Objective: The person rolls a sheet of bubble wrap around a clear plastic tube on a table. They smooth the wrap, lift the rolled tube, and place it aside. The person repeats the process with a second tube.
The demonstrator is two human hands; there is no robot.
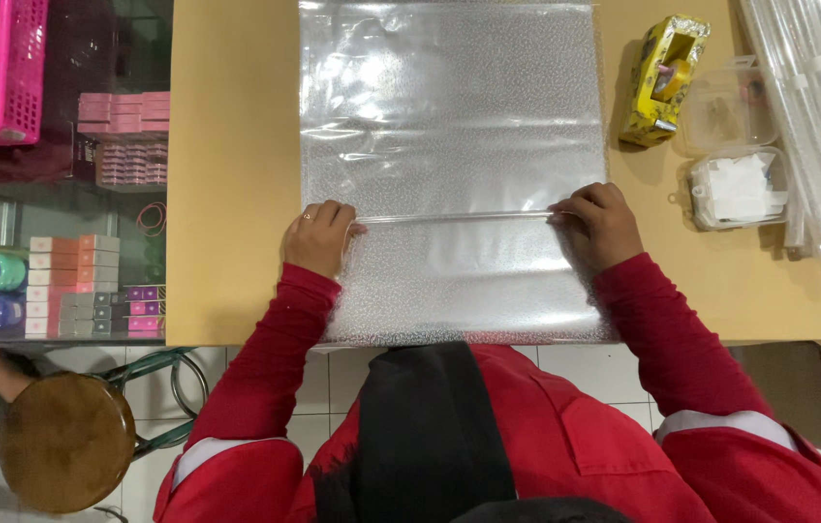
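Between the two hands, a thin clear rod (459,218) lies crosswise on a glittery clear sheet (449,126) spread over the tan surface (231,194), its long axis running straight from hand to hand. The left hand (318,237) pinches one end with curled fingers, and the right hand (604,225) is closed on the other; both are equally near, well apart from each other, each clamped on its own end of the rod. The sheet stretches away beyond the knuckles and back toward the person's red sleeves. Beyond the right hand stands a yellow tape dispenser (662,82), with two clear lidded tubs (735,155) just beside it and a bundle of clear rods (817,116) farther out. Off the left hand, below the surface edge, sit small pink boxes (124,111), a pink basket (13,73) and a round wooden stool (66,441).
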